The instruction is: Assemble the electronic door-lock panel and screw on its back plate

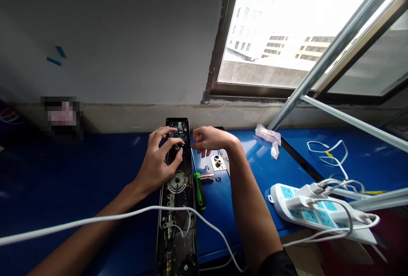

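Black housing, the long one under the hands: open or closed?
Open: the black housing shows its circuit board and round metal disc uncovered.

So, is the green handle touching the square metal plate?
Apart: the head view shows blue tabletop between the green handle and the square metal plate.

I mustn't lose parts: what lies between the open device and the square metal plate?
The head view shows the shaft of a green-handled screwdriver and tiny parts, probably screws.
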`<state>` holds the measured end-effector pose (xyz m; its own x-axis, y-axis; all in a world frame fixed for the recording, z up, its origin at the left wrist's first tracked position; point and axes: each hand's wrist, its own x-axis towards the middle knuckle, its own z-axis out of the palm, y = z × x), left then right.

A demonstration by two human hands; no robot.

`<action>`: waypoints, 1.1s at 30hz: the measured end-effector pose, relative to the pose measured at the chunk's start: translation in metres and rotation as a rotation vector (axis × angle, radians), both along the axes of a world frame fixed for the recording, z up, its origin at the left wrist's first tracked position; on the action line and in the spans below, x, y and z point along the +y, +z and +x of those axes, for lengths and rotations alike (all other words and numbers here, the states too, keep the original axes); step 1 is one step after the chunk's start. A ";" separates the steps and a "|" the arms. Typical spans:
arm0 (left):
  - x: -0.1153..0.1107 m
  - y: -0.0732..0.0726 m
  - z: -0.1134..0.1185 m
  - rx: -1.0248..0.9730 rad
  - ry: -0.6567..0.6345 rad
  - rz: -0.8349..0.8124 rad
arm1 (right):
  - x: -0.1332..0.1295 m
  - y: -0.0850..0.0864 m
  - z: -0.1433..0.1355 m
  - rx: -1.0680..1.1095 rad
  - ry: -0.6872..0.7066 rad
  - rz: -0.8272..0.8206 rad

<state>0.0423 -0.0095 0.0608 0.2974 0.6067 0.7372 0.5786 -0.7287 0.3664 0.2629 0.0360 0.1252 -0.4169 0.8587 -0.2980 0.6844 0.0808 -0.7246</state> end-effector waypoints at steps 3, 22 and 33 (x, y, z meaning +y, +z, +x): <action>0.006 0.002 0.001 -0.022 0.001 0.001 | 0.017 0.016 0.008 0.016 -0.012 -0.026; 0.019 -0.007 -0.005 -0.057 0.050 -0.031 | -0.009 -0.022 0.004 0.294 -0.217 -0.055; 0.011 -0.012 -0.004 -0.095 0.066 -0.041 | -0.031 -0.071 -0.017 0.209 -0.264 -0.105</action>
